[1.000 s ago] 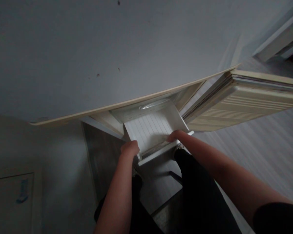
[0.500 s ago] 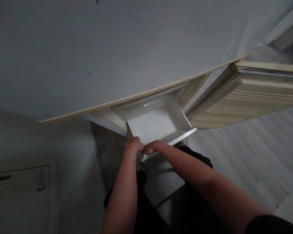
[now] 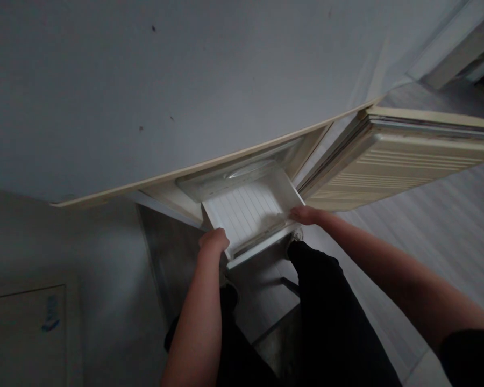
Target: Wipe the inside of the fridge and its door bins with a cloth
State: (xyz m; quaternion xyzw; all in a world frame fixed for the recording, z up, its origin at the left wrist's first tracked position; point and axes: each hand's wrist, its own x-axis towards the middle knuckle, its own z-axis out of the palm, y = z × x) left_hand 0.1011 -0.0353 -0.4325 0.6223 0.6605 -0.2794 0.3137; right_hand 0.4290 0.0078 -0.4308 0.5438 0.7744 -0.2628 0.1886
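Observation:
A white freezer drawer (image 3: pixel 246 209) with a ribbed bottom sticks out of the open freezer cabinet (image 3: pixel 161 199). My left hand (image 3: pixel 214 239) is closed around the top of the drawer's left side wall, close to its front corner. Across from it, my right hand (image 3: pixel 304 215) grips the right side wall near the front, its fingers partly inside. Behind the pulled-out drawer, a clear drawer front (image 3: pixel 237 177) with a curved handle shows inside the cabinet.
The cream freezer door (image 3: pixel 419 166) stands swung open on the right. A large grey-white surface (image 3: pixel 210 80) fills the upper view. My legs in black trousers (image 3: pixel 326 301) are below the drawer, on wood-look flooring (image 3: pixel 439 231). A pale panel (image 3: pixel 24 338) lies at lower left.
My right hand has moved from the drawer's front left corner, beside my left hand, across to its right side wall. My left hand keeps its hold; the view has shifted slightly.

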